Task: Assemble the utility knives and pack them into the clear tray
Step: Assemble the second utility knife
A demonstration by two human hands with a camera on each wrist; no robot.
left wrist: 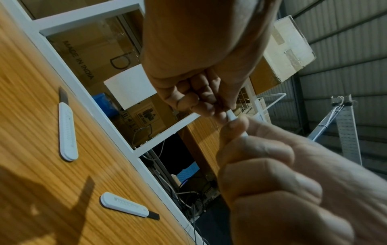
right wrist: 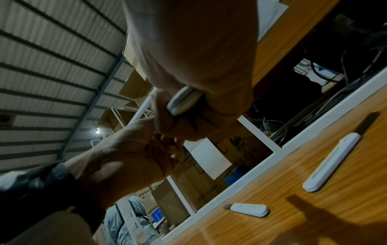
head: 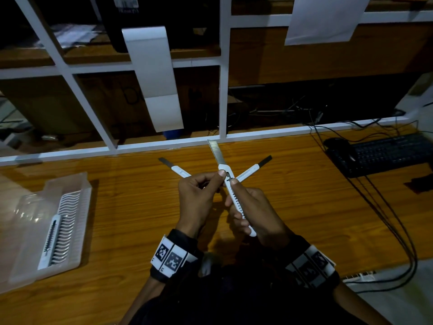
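A white utility knife (head: 235,198) with its steel blade (head: 216,152) pushed out is held above the wooden table, blade pointing away from me. My right hand (head: 236,207) grips its handle, whose butt end (right wrist: 182,102) shows in the right wrist view. My left hand (head: 220,177) pinches the knife near the slider, just below the blade. Two more white knives lie on the table behind the hands, one on the left (head: 179,171) and one on the right (head: 251,171). The clear tray (head: 28,261) sits at the left with one knife (head: 50,240) in its ribbed slots.
A black keyboard (head: 384,151) and a mouse (head: 341,147) lie at the right, with dark cables (head: 396,226) running along the table there. A white frame partition (head: 164,144) borders the table's far edge. A dark patch (head: 419,185) sits at the right edge.
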